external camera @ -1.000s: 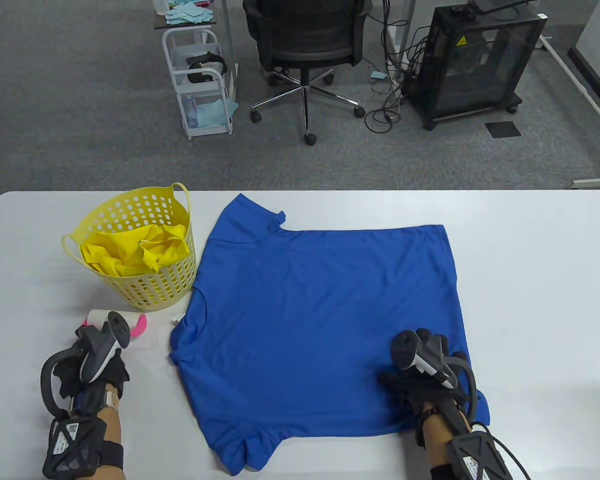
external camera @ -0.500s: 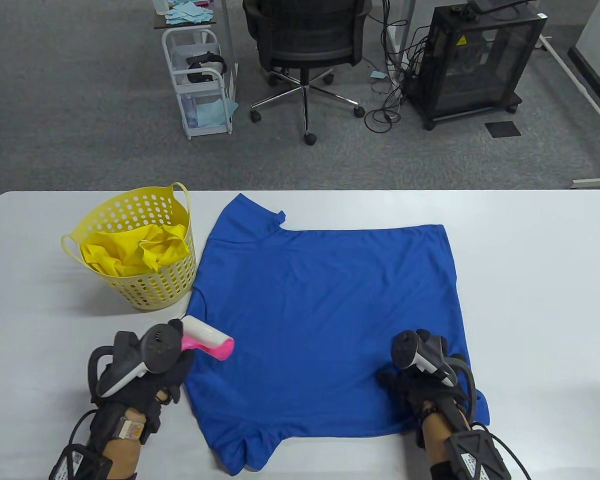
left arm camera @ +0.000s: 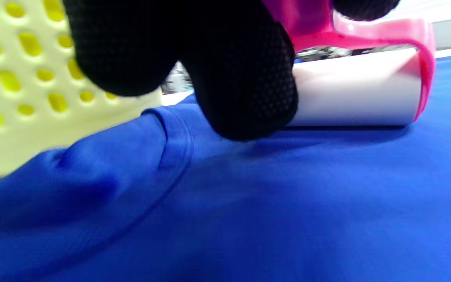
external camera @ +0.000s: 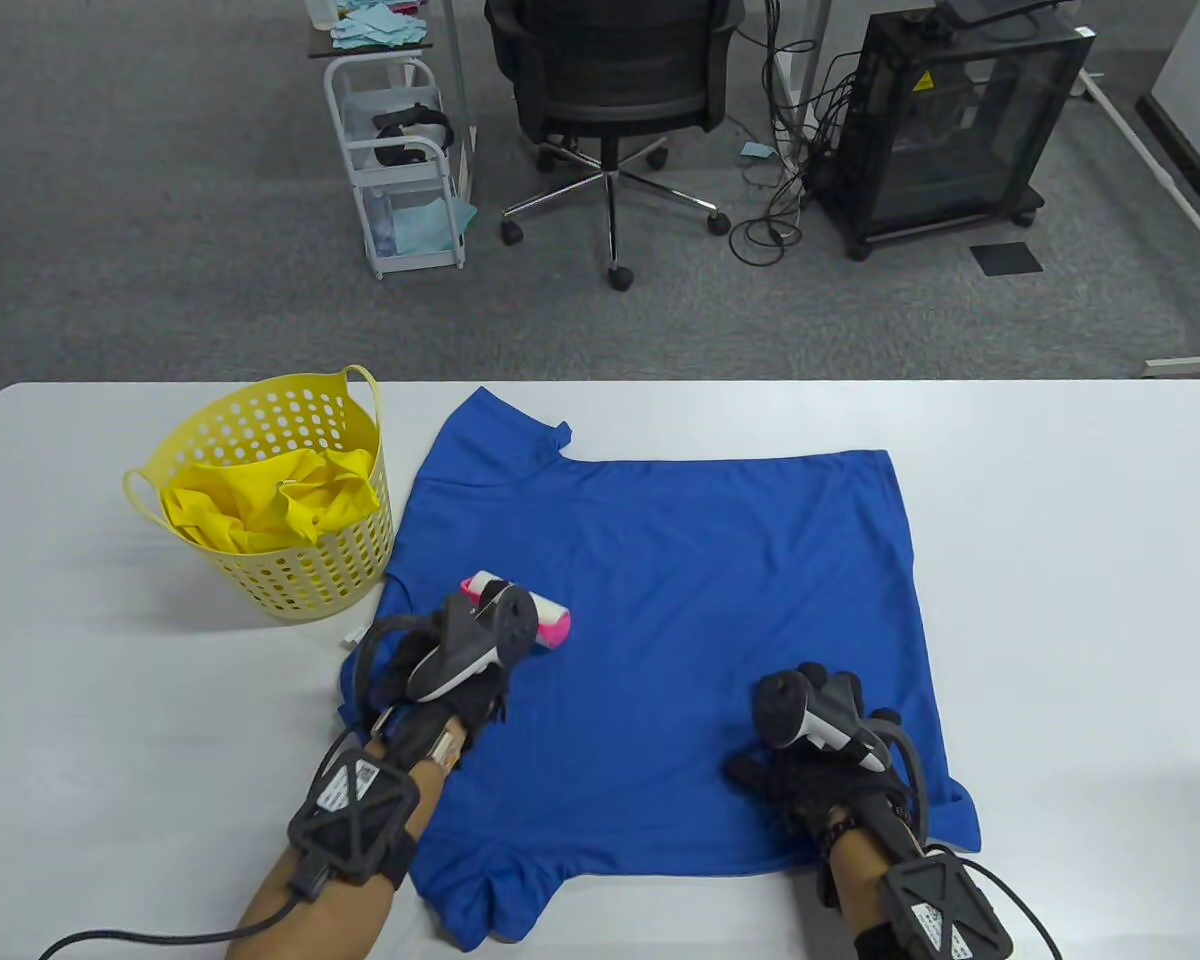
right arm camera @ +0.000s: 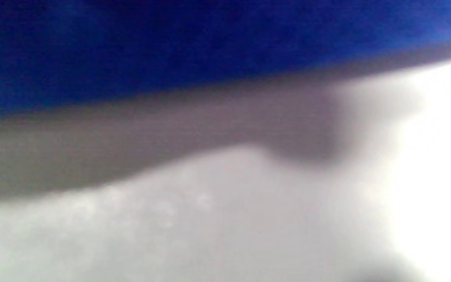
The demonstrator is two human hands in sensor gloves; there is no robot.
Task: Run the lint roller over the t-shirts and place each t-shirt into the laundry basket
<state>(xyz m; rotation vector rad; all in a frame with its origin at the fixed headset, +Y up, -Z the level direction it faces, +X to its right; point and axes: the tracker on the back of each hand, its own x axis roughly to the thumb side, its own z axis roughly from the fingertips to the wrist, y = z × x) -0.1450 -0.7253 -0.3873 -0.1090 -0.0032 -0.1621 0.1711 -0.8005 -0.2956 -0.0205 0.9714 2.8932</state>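
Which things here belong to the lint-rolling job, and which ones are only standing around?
Belong to the job:
- lint roller, held by the left hand
- blue t-shirt, pressed by the right hand
- laundry basket
- yellow t-shirt in the basket

Just standing around:
- office chair
- white cart
- black cabinet

- A yellow triangular warning sign (external camera: 924, 81) is stuck on the black cabinet (external camera: 945, 130); its symbol is too small to make out.
- White labels on the wrist brackets (external camera: 353, 817) carry print too small to read.
- No other text is legible.
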